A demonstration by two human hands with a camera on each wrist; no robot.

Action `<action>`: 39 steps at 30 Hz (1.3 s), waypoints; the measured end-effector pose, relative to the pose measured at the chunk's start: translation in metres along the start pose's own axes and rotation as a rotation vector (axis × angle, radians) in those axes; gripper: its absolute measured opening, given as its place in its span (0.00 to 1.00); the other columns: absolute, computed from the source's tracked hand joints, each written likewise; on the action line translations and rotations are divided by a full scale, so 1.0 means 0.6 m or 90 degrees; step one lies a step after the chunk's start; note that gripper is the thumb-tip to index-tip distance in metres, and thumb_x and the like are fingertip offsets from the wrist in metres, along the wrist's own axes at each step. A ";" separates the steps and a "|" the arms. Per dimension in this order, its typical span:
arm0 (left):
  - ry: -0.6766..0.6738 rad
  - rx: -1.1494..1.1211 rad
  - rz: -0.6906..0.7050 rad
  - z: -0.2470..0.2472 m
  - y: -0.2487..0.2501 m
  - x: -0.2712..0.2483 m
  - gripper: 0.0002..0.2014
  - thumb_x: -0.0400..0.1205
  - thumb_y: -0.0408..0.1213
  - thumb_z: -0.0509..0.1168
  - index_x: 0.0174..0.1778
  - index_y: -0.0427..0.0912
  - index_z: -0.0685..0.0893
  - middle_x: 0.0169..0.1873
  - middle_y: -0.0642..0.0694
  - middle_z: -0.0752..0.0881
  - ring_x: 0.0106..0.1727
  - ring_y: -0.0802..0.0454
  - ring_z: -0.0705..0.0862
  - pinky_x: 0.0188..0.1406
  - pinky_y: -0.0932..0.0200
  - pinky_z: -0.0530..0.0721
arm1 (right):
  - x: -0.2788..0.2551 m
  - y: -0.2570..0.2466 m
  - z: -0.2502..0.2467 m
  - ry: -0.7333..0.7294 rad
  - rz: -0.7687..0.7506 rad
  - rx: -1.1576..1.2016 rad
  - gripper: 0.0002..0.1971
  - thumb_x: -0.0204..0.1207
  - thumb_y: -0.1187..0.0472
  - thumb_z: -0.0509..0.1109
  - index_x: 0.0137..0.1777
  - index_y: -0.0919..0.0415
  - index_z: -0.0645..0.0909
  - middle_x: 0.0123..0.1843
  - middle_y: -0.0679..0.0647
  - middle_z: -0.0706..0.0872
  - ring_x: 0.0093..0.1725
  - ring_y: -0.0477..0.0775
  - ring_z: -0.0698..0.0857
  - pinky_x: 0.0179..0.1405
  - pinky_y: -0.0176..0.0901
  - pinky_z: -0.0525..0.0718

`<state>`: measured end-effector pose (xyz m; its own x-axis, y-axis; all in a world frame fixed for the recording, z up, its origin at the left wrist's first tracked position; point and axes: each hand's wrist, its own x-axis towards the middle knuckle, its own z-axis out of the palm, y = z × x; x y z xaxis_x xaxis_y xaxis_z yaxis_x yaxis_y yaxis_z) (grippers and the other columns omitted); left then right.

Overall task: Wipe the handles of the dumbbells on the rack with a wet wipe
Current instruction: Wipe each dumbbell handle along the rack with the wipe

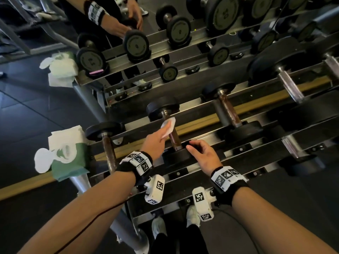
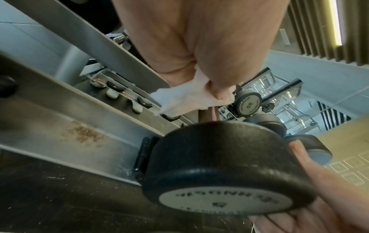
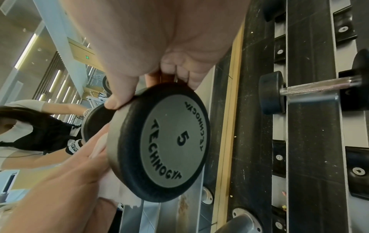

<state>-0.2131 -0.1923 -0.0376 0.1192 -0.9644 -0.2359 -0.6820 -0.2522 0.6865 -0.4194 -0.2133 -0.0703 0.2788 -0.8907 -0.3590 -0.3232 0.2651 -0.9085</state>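
A small black dumbbell marked 5 (image 3: 169,141) lies on the top shelf of the rack (image 1: 201,123), its brown handle (image 1: 173,137) pointing away from me. My left hand (image 1: 157,138) wraps a white wet wipe (image 1: 168,126) round that handle; the wipe (image 2: 185,97) shows bunched under the fingers in the left wrist view. My right hand (image 1: 201,153) curls over the near head (image 2: 219,165) of the same dumbbell, thumb and fingers on its rim.
A green pack of wipes (image 1: 67,158) sits at the rack's left end. More dumbbells lie left (image 1: 108,143) and right (image 1: 227,110) on the same shelf. A mirror behind reflects the rack and my arms.
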 end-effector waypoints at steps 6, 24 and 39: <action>0.046 -0.154 -0.011 -0.023 -0.010 -0.011 0.21 0.90 0.39 0.56 0.78 0.62 0.74 0.64 0.45 0.85 0.54 0.51 0.85 0.54 0.56 0.84 | 0.001 -0.004 -0.002 0.000 -0.010 -0.017 0.13 0.79 0.52 0.73 0.60 0.52 0.83 0.55 0.48 0.87 0.59 0.48 0.85 0.60 0.38 0.80; -0.094 -0.017 0.009 0.010 -0.002 -0.013 0.21 0.91 0.41 0.55 0.80 0.62 0.70 0.72 0.43 0.80 0.67 0.54 0.79 0.64 0.64 0.71 | -0.014 -0.014 -0.001 -0.004 -0.005 0.018 0.14 0.80 0.52 0.72 0.63 0.53 0.82 0.56 0.46 0.86 0.58 0.44 0.84 0.60 0.39 0.80; 0.147 -0.005 0.177 -0.104 0.079 0.031 0.21 0.89 0.34 0.57 0.77 0.56 0.77 0.69 0.55 0.82 0.65 0.68 0.79 0.60 0.85 0.70 | -0.014 -0.003 -0.025 -0.051 -0.003 0.113 0.15 0.78 0.61 0.74 0.63 0.52 0.82 0.59 0.47 0.87 0.60 0.41 0.84 0.61 0.34 0.79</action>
<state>-0.1981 -0.2269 0.0337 0.0906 -0.9885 0.1208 -0.7056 0.0219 0.7083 -0.4346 -0.2119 -0.0627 0.3527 -0.8620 -0.3641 -0.1587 0.3284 -0.9311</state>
